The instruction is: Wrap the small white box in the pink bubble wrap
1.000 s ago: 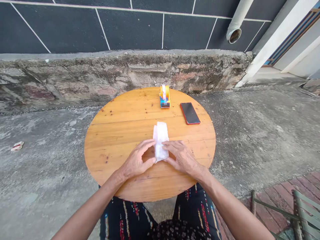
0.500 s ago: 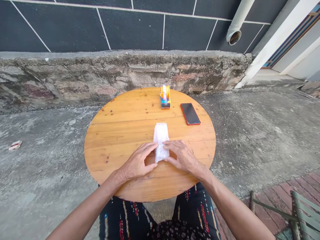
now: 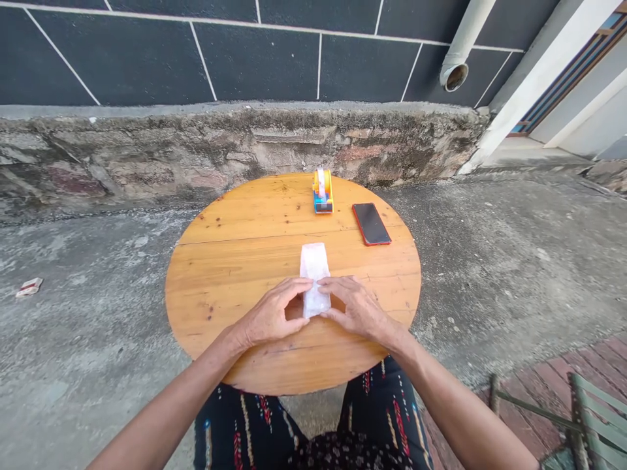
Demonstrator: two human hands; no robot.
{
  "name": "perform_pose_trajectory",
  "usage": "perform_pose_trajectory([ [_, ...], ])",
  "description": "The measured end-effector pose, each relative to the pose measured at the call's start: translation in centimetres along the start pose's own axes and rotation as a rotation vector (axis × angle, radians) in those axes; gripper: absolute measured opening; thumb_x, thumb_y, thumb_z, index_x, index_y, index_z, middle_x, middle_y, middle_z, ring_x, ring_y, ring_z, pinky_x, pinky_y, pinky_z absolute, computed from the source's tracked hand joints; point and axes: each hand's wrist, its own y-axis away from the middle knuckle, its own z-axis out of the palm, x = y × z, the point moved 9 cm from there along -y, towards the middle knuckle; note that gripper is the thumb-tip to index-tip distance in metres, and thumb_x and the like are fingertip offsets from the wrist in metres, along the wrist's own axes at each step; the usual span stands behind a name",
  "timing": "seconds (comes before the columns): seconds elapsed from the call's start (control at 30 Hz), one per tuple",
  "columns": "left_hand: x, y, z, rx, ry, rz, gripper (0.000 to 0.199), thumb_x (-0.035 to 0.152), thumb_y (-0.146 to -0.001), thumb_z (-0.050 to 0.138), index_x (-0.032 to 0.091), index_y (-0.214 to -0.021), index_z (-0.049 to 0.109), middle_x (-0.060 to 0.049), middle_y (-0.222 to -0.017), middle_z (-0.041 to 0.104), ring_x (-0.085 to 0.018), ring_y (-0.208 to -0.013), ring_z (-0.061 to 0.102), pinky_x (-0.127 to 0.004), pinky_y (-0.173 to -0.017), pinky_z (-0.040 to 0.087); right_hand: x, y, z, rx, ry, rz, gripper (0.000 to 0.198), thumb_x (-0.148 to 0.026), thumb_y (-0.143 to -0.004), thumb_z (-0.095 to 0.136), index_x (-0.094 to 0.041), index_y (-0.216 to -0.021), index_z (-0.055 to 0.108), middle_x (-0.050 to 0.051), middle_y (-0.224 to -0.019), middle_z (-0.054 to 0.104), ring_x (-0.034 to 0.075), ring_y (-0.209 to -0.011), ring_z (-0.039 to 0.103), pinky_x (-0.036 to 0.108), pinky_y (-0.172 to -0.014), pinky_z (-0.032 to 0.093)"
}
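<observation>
A narrow folded strip of white bubble wrap [image 3: 315,261] lies on the round wooden table [image 3: 230,261], its long side pointing away from me. My left hand [image 3: 275,308] closes on its left edge, thumb at the near corner and fingertips on top near the middle. From the right, my right hand [image 3: 356,305] grips it the same way, thumb at the near right corner. The two sets of fingertips almost meet over the strip. Whatever may be inside the wrap is hidden.
Beyond the wrap stands a yellow and blue tape dispenser [image 3: 322,190] with a roll of tape. A red-edged phone [image 3: 371,224] lies to its right. A stone-based wall [image 3: 294,143] runs behind the table. A green slatted chair [image 3: 595,418] stands at lower right.
My left fingertips have slid slightly right, further over the wrap. The wrap's far end now looks flatter and straighter. My right hand has hardly moved.
</observation>
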Motion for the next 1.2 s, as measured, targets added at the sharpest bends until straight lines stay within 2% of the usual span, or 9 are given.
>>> perform_pose_trajectory([
  [0.27, 0.7, 2.0, 0.3, -0.041, 0.102, -0.172, 0.054, 0.021, -0.07, 0.068, 0.024, -0.123, 0.055, -0.008, -0.129, 0.059, -0.025, -0.117, 0.057, -0.042, -0.102, 0.046, -1.3, 0.6, 0.1, -0.11, -0.148, 0.014, 0.038, -0.027, -0.079, 0.072, -0.024, -0.114, 0.059, 0.006, -0.12, 0.066, 0.021, -0.114, 0.06, 0.041, -0.096, 0.046],
  [0.57, -0.5, 2.1, 0.6, -0.114, 0.297, -0.332, 0.041, 0.025, -0.071, 0.069, 0.022, -0.111, 0.061, -0.002, -0.101, 0.067, -0.018, -0.089, 0.061, -0.033, -0.083, 0.05, 0.3, -0.2, 1.0, -0.285, -0.34, 0.224, 0.03, -0.023, -0.078, 0.071, -0.025, -0.107, 0.065, 0.0, -0.107, 0.07, 0.018, -0.097, 0.066, 0.033, -0.085, 0.051],
  [0.8, -0.4, 1.6, 0.5, -0.122, 0.304, -0.311, 0.038, 0.03, -0.073, 0.067, 0.02, -0.109, 0.063, -0.003, -0.097, 0.066, -0.016, -0.079, 0.057, -0.03, -0.073, 0.049, 0.0, -0.8, 0.8, -0.312, -0.32, 0.187, 0.024, -0.031, -0.084, 0.066, -0.025, -0.107, 0.066, -0.001, -0.096, 0.072, 0.017, -0.084, 0.066, 0.03, -0.075, 0.052],
  [0.93, -0.5, 1.6, 0.1, -0.149, 0.311, -0.294, 0.04, 0.031, -0.073, 0.066, 0.022, -0.111, 0.063, -0.004, -0.099, 0.065, -0.018, -0.082, 0.058, -0.032, -0.075, 0.05, -0.1, -0.9, 0.9, -0.316, -0.326, 0.186, 0.025, -0.034, -0.085, 0.065, -0.025, -0.108, 0.065, 0.0, -0.095, 0.072, 0.017, -0.082, 0.066, 0.03, -0.074, 0.051],
  [1.0, -0.8, 1.7, 0.0, -0.174, 0.39, -0.306, 0.043, 0.032, -0.075, 0.063, 0.023, -0.117, 0.06, -0.005, -0.099, 0.065, -0.019, -0.085, 0.06, -0.033, -0.077, 0.051, -0.2, -0.9, 0.8, -0.307, -0.32, 0.181, 0.026, -0.035, -0.084, 0.066, -0.024, -0.108, 0.065, 0.001, -0.096, 0.071, 0.017, -0.082, 0.066, 0.03, -0.075, 0.051],
  [1.1, -1.7, 1.7, -0.1, -0.124, 0.535, -0.383, 0.043, 0.031, -0.078, 0.056, 0.019, -0.119, 0.058, -0.006, -0.095, 0.066, -0.019, -0.085, 0.062, -0.032, -0.076, 0.051, -0.5, -0.7, 0.8, -0.298, -0.28, 0.172, 0.027, -0.033, -0.082, 0.068, -0.022, -0.107, 0.065, 0.002, -0.097, 0.071, 0.018, -0.084, 0.065, 0.031, -0.077, 0.05],
  [1.2, -3.3, 1.3, -0.2, -0.014, 0.486, -0.528, 0.034, 0.031, -0.079, 0.051, 0.016, -0.108, 0.063, -0.005, -0.081, 0.067, -0.016, -0.07, 0.061, -0.029, -0.064, 0.049, -0.6, -0.5, 0.9, -0.289, -0.231, 0.153, 0.027, -0.03, -0.082, 0.068, -0.02, -0.107, 0.064, 0.004, -0.099, 0.071, 0.019, -0.087, 0.066, 0.033, -0.08, 0.05],
])
